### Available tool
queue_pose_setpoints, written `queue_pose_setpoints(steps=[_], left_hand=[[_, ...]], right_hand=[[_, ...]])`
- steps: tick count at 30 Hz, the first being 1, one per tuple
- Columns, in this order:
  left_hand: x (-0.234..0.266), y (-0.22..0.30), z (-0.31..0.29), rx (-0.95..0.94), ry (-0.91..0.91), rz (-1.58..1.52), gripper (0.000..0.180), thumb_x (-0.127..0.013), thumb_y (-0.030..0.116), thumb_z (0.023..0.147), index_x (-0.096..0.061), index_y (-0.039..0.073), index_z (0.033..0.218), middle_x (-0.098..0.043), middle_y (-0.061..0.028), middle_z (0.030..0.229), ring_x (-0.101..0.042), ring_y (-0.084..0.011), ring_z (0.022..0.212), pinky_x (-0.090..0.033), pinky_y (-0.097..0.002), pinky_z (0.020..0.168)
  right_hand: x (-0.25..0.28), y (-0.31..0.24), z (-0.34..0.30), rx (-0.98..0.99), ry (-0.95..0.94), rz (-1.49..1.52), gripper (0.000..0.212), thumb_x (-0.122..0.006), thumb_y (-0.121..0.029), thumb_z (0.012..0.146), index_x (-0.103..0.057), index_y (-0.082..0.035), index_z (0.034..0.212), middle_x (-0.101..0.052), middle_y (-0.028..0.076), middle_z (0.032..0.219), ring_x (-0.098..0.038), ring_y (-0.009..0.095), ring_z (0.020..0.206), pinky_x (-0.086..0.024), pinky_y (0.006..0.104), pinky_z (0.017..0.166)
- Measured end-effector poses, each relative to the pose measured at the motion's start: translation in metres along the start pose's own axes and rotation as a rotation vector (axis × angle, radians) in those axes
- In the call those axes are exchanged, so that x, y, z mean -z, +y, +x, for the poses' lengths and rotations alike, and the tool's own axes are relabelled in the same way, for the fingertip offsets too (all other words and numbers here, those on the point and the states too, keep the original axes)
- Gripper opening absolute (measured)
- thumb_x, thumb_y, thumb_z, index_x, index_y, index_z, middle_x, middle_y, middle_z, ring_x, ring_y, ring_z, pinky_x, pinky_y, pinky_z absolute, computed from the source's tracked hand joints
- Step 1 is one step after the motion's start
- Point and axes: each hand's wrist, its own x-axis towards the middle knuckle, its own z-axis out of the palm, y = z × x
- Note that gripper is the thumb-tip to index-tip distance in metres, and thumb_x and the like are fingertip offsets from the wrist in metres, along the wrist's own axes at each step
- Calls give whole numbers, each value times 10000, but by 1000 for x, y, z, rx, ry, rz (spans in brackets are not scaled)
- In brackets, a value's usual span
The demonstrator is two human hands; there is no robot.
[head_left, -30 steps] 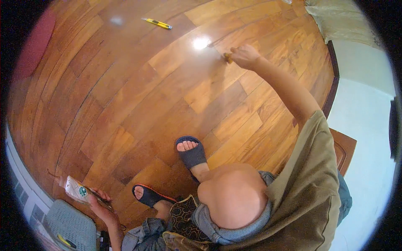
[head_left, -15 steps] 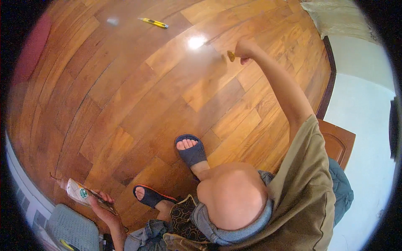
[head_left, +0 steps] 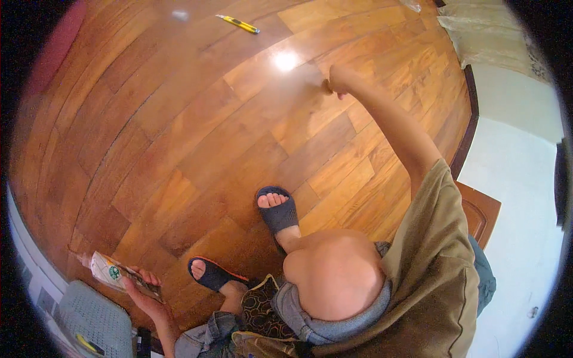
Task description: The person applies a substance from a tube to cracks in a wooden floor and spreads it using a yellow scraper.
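Note:
My left hand [head_left: 146, 289] is low at the left, its fingers wrapped round a white package [head_left: 107, 271] with a round green emblem. Something thin and brownish sticks out past the package's far end, too blurred to name. My right arm reaches far forward, and my right hand [head_left: 345, 79] is closed over the wooden floor [head_left: 215, 155]. A small, round yellow-brown thing [head_left: 327, 87] shows at the left side of that hand, gripped in its fingers. Ahead and to its left, a yellow box cutter [head_left: 239, 24] lies on the floor.
At the lower left stands a grey woven-textured box [head_left: 98, 316] with a yellow and black object [head_left: 89, 345] on it. My slippers [head_left: 277, 215] are on the floor in the middle. A wooden panel [head_left: 480, 212] stands against the white wall [head_left: 507, 179] at the right. Clear plastic sheeting [head_left: 483, 39] hangs at the far right.
The view has shifted slightly, so the box cutter sits further right. My right hand has turned a little and shows less of the round thing. My left hand still holds the package.

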Motion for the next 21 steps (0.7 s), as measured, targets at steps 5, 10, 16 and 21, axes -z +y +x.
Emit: queue_pose_setpoints(steps=[5,10,16,21], left_hand=[[13,-6,8,-32,-68,-36,360,-381,425,883,-440,78,956,-382,-5,647,-367,-102,553,-320,-233,511],[22,-9,14,5,-84,-63,363,-372,427,885,-437,76,950,-385,-12,649,-370,-108,556,-322,-236,514],[34,-17,22,28,-89,-92,339,-390,420,879,-435,90,948,-401,-16,650,-383,-113,557,-334,-241,512],[28,-18,26,1,-77,-92,380,-365,444,881,-430,73,931,-372,-11,650,-366,-105,574,-323,-239,535]], right_hand=[[-13,-25,-7,98,-112,-26,191,-591,-180,694,-607,1,635,-628,95,595,-627,187,566,-498,336,550],[-49,-68,-20,125,-111,11,226,-602,-223,713,-609,1,679,-636,94,630,-639,195,621,-500,348,609],[-93,-128,-42,229,-142,-84,201,-528,-224,758,-631,-52,740,-635,109,666,-615,198,556,-482,344,574],[-130,-166,-76,404,135,-33,161,-535,-130,731,-644,-30,796,-623,192,834,-610,310,800,-485,396,696]])
